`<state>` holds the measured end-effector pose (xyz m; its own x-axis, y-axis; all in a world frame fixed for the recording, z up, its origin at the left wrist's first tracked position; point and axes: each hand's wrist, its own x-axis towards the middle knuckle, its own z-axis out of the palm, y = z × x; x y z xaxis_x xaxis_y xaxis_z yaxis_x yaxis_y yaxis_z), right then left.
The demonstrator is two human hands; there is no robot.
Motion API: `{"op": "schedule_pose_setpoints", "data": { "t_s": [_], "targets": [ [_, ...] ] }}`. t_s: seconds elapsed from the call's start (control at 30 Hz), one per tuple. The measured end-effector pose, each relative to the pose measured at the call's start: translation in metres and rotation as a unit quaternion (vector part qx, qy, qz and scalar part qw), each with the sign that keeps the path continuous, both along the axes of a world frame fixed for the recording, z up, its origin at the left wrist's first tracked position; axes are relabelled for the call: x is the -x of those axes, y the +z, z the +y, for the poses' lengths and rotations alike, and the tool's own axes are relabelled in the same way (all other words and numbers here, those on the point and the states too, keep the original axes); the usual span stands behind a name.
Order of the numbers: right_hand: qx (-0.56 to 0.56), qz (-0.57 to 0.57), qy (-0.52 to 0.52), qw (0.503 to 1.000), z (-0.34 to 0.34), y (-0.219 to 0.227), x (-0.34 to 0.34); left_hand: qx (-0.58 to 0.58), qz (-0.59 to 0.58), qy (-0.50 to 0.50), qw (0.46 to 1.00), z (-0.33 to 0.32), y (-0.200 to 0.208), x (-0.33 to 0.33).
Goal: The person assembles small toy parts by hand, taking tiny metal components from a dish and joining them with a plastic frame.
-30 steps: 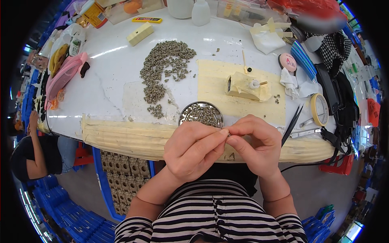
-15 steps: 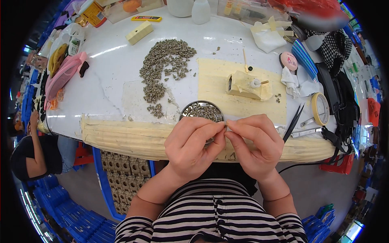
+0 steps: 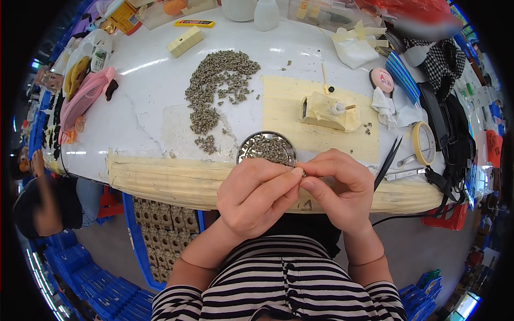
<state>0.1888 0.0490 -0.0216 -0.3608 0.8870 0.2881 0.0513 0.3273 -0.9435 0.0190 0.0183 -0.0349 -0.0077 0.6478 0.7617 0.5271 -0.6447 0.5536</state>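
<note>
My left hand (image 3: 257,195) is closed in a pinch over the padded table edge, its fingertips on a tiny metal part (image 3: 303,174). Thumb and forefinger of my right hand (image 3: 342,190) meet the same part from the other side. Fingers hide most of it, so its shape is unclear. Just beyond my hands, a round metal dish (image 3: 294,148) holds many small grey metal parts (image 3: 266,147). A big loose pile of similar parts (image 3: 206,80) lies farther off, left of the middle.
Right of the dish stands a tape-wrapped block (image 3: 324,113) on yellow paper. Black tweezers (image 3: 387,163) and a tape roll (image 3: 423,143) lie to the right. A pink mesh basket (image 3: 88,99) sits at left. Below is a blue crate (image 3: 134,235) of metal blocks. Another person (image 3: 48,206) sits far left.
My right hand's fingers have shifted slightly, and its forefinger now bends over the small part. More of the dish shows. The other person's arm at far left has moved.
</note>
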Motion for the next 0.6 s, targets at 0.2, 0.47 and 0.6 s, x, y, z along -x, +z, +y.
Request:
{"op": "schedule_pose_setpoints", "data": {
  "t_s": [0.2,0.47,0.6],
  "targets": [
    [0.024,0.017,-0.007,1.000,0.000,-0.001,-0.002,0.009,-0.002,0.010,1.000,0.000,-0.002,-0.002],
    [-0.244,-0.106,-0.104,0.958,-0.003,-0.001,0.008,0.045,-0.010,0.040,0.998,0.002,-0.004,-0.005],
    [-0.273,-0.106,-0.114,0.949,-0.003,-0.002,0.011,0.058,-0.021,0.045,0.997,0.001,-0.001,-0.005]
  ]
}}
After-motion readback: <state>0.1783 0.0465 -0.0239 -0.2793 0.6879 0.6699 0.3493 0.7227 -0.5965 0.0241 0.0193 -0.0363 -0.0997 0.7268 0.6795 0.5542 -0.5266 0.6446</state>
